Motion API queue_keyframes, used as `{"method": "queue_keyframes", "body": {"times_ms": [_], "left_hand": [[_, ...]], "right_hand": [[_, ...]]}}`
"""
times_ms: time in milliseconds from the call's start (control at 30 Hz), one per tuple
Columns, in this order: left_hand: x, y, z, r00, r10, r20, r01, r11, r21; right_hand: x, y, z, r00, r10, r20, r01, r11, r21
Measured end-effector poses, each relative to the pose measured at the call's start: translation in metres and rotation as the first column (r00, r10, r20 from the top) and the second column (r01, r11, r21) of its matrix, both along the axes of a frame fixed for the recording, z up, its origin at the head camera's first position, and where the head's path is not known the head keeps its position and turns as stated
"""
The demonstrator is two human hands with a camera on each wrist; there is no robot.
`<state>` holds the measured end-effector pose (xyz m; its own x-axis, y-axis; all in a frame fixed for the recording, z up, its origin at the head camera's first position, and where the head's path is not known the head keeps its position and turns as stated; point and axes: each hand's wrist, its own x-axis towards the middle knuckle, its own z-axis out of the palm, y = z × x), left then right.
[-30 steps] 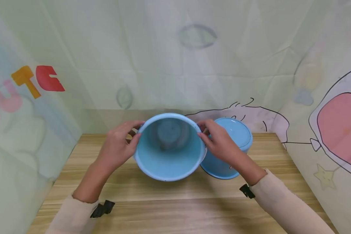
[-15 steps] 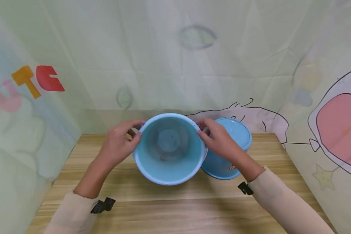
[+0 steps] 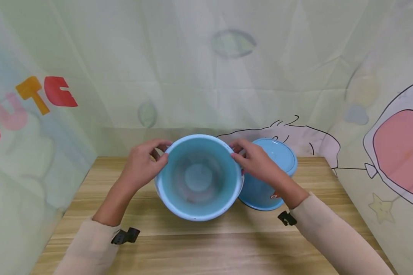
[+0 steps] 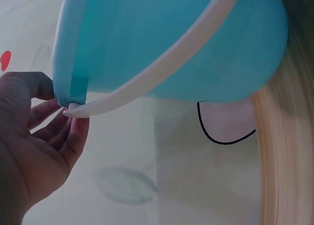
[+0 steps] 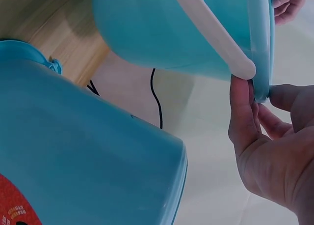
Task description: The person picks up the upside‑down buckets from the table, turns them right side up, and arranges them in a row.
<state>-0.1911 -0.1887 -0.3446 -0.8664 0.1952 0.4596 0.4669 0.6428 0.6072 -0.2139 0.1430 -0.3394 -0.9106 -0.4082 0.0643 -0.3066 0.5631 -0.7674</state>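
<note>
A light blue bucket (image 3: 199, 206) stands in the middle of the head view, its mouth leaning towards me and its inside showing nothing in it. My left hand (image 3: 142, 164) pinches the rim on the left, thumb on the inner side. On the right, my right hand (image 3: 256, 160) pinches the rim the same way. A white handle (image 4: 162, 72) hangs along the bucket's outer wall, and fingertips of both hands touch near its ends in the wrist views. Close by the right hand, a second blue bucket (image 3: 275, 154) sits upside down, partly hidden by my right forearm.
The wood-grain table (image 3: 206, 248) reaches back to a printed cloth wall (image 3: 178, 76), with cloth on both sides too. A red label (image 5: 14, 205) is on the upturned bucket's side, which stands right beside the held bucket.
The held bucket has tipped back towards upright, its front rim coming down and more of its bottom showing. Both hands keep their hold on the rim. The upturned bucket has not moved.
</note>
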Motion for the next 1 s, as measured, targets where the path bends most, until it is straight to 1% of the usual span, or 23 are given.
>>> {"method": "queue_keyframes", "body": {"times_ms": [167,367,567,733,1000], "left_hand": [[-0.004,0.0,-0.003,0.999,0.002,0.05,-0.002,1.0,0.011],[-0.01,-0.002,-0.007,0.992,0.008,0.127,-0.009,1.0,0.008],[-0.015,-0.004,-0.01,0.979,-0.005,0.206,0.006,1.0,-0.002],[-0.019,-0.005,-0.012,0.967,0.007,0.256,-0.003,1.0,-0.017],[-0.025,-0.007,-0.014,0.945,0.016,0.326,-0.007,1.0,-0.03]], "right_hand": [[-0.005,-0.001,0.0,0.999,0.0,0.038,0.0,1.0,0.005],[-0.011,-0.001,-0.002,0.997,-0.007,0.075,0.005,1.0,0.03],[-0.016,-0.003,-0.003,0.994,-0.011,0.111,0.006,0.999,0.043],[-0.021,-0.005,-0.007,0.99,-0.008,0.142,0.002,0.999,0.046],[-0.028,-0.007,-0.01,0.989,0.028,0.144,-0.036,0.998,0.053]]}}
